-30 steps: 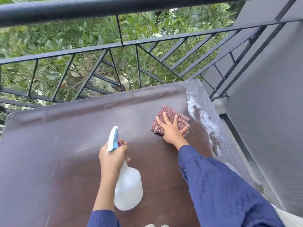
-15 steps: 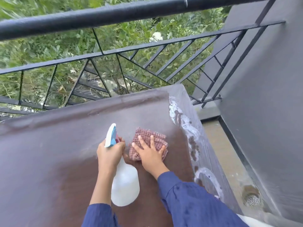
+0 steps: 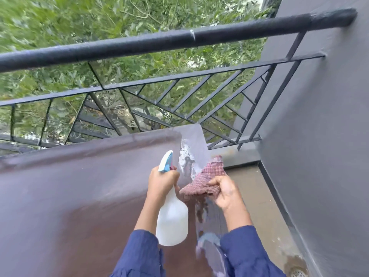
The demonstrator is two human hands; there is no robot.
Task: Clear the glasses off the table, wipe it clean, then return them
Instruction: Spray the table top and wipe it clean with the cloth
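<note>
The dark brown table (image 3: 75, 192) fills the lower left, with white foam streaks along its right edge. My left hand (image 3: 162, 181) grips the neck of a white spray bottle (image 3: 172, 220) with a blue-and-white trigger head, held over the table's right part. My right hand (image 3: 226, 191) holds a red checked cloth (image 3: 207, 176) lifted off the surface at the table's right edge, bunched in the fingers. No glasses are in view.
A black metal railing (image 3: 179, 40) runs behind the table, with green foliage beyond. A grey wall (image 3: 319, 136) stands at the right. A narrow strip of balcony floor (image 3: 265, 208) lies between table and wall, with a drain (image 3: 295, 270) at the bottom right.
My right hand stopped pressing the cloth flat on the table and picked it up at the right edge. The camera view swung right and up. The spray bottle stayed in my left hand.
</note>
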